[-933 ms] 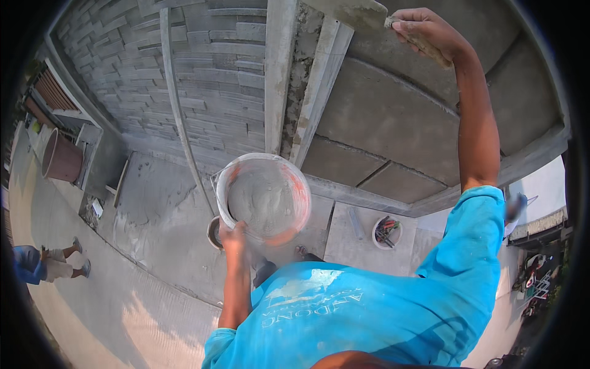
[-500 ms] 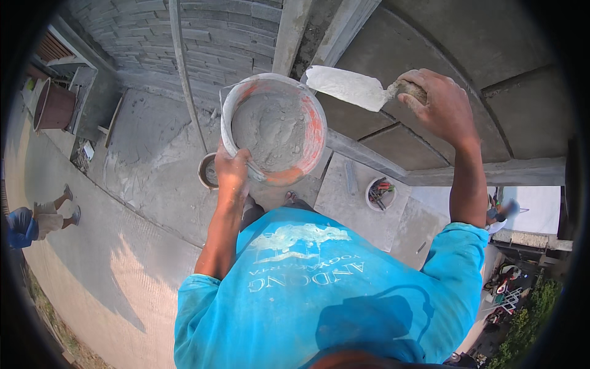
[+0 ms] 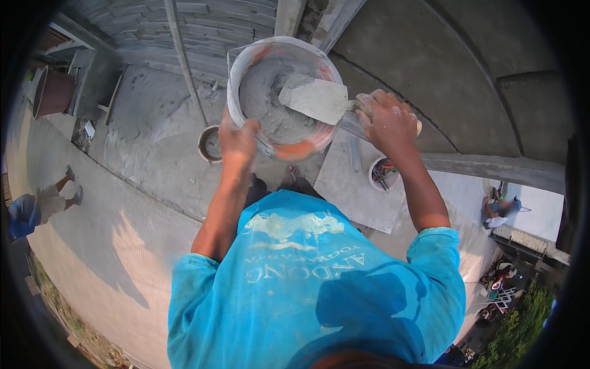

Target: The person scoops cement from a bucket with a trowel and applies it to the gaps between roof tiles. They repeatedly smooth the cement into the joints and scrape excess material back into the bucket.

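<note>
My left hand (image 3: 238, 140) is closed on the near left rim of a round bucket (image 3: 294, 149), whitish with orange-red patches. Grey mortar (image 3: 261, 92) fills much of its inside. In my right hand (image 3: 388, 122) is the handle of a trowel (image 3: 319, 101), gripped with the fingers wrapped round it. The trowel's pale, mortar-coated blade reaches over the right rim, and its tip meets the mortar. How deep the tip sits I cannot tell.
A wall with panels and grooves (image 3: 418, 67) rises at the right. On the ground stand a small bucket (image 3: 211, 147) and a white tub of tools (image 3: 384, 175). A pole (image 3: 184, 61) leans at the back left. People are at the far left (image 3: 46, 209) and right (image 3: 496, 209).
My right hand has brought the trowel down and left, from beside the wall into the bucket. The bucket has shifted up and slightly right, with my left hand still on its rim.
</note>
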Action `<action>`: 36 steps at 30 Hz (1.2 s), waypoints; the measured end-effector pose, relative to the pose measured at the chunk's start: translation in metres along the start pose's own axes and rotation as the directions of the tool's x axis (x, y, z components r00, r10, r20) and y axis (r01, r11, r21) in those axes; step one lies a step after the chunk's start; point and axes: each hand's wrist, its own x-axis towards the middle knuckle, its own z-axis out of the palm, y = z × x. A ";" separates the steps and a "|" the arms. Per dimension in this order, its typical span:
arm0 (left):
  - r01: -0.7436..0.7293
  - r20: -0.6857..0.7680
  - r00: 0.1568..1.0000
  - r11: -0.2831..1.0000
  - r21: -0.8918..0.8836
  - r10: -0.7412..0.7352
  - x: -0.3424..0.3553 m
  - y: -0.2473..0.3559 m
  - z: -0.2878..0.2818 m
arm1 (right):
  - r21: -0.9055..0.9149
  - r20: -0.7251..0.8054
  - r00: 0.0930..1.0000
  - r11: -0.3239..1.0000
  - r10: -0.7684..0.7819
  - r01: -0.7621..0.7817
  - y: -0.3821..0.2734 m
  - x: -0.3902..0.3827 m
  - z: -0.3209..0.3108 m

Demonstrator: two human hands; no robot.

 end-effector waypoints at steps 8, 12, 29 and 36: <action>0.049 -0.095 0.994 0.993 -0.105 -0.059 0.011 -0.021 -0.003 | 0.098 -0.201 0.979 0.995 0.017 0.003 0.028 0.013 -0.074; 0.092 -0.099 0.990 0.988 -0.120 -0.104 0.008 -0.025 -0.013 | 0.364 -0.205 0.978 0.926 -0.029 0.103 0.035 0.036 -0.159; 0.098 -0.067 0.993 0.990 0.098 -0.092 0.015 -0.039 -0.046 | 0.522 -0.385 0.913 0.847 0.131 0.099 0.136 0.167 -0.396; 0.039 -0.049 0.998 0.998 -0.044 -0.041 0.012 -0.021 -0.042 | 0.306 0.020 0.999 0.951 0.039 -0.043 0.096 0.118 -0.244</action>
